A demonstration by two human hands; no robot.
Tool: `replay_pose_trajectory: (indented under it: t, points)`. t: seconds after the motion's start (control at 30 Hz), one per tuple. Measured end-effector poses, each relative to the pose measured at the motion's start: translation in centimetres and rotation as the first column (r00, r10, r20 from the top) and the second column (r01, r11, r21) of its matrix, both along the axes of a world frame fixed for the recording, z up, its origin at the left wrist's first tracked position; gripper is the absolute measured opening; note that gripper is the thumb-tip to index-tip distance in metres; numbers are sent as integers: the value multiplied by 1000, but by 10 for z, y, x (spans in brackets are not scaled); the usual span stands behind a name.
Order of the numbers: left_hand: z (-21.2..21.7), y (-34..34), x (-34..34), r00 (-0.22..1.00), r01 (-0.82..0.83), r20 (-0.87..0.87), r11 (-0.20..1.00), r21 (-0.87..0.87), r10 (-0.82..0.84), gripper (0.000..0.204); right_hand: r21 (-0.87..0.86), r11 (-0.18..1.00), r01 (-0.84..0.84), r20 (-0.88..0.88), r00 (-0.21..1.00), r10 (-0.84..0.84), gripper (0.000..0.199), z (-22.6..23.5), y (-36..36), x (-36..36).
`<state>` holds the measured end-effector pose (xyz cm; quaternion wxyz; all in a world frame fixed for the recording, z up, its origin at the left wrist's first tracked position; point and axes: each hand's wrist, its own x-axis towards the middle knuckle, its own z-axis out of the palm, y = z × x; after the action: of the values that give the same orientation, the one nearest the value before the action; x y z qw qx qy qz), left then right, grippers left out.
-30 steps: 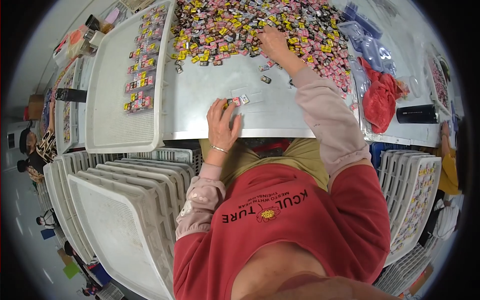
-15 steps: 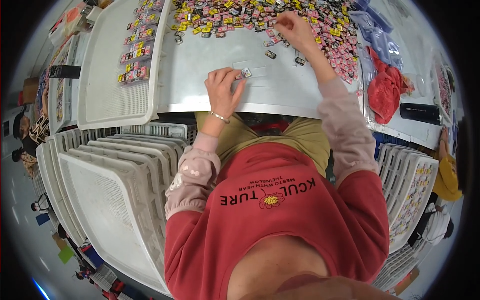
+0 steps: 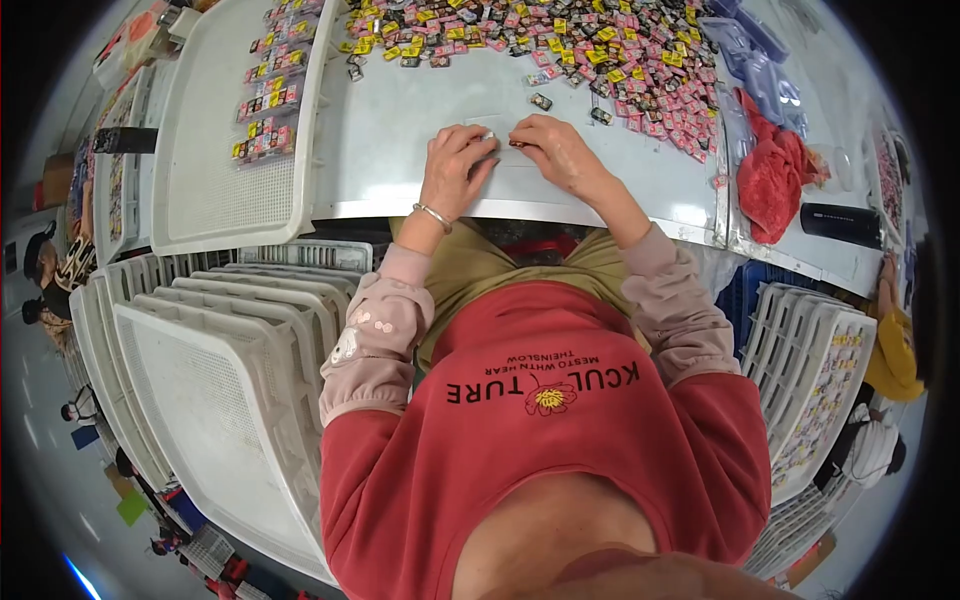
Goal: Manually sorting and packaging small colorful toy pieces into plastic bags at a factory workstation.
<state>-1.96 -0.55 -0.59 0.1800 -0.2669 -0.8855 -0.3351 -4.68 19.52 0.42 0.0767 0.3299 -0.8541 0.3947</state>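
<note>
On the pale table, my left hand (image 3: 457, 170) is closed round a small light-coloured block (image 3: 489, 136), mostly hidden by the fingers. Close to its right, my right hand (image 3: 562, 155) pinches a small dark block (image 3: 516, 143) between thumb and fingertips. A faint clear strip (image 3: 515, 157) lies flat under and between the hands. Beyond them spreads a heap of small pink, yellow and black printed blocks (image 3: 640, 75). Two loose dark blocks, one of them here (image 3: 541, 102), rest at the heap's near edge.
At left stands a white mesh tray (image 3: 225, 205) with a column of filled clear packs (image 3: 266, 140). White trays (image 3: 205, 400) stand stacked beside my left arm, others (image 3: 810, 390) at right. A red cloth (image 3: 770, 195), translucent bluish plastic (image 3: 765, 85) and a black cylinder (image 3: 842, 226) lie right.
My right hand has come from the heap's edge toward me and left, now beside my left hand with a dark block. My left hand has shifted slightly right.
</note>
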Motion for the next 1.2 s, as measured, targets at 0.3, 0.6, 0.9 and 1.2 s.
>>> replay_pose_trajectory:
  t: [0.3, 0.6, 0.9, 1.2]
  points:
    - [1, 1, 7, 1000, -2, -10, 1000, 5, 2, 30, 70, 971, 228, -193, 958, -211, 13, -3, -20, 21]
    - [3, 4, 8, 1000, -12, -11, 999, -43, 11, 30, 70, 980, 186, 73, 979, -191, 18, 8, -25, 8]
    - [5, 4, 7, 1000, -28, -1, 1000, -4, 28, 32, 97, 995, 15, 69, 997, -21, 19, 15, -24, -10]
    - [5, 3, 8, 1000, -20, -4, 1000, 1, 20, 31, 129, 990, -64, -17, 998, 66, 8, 15, -19, -15]
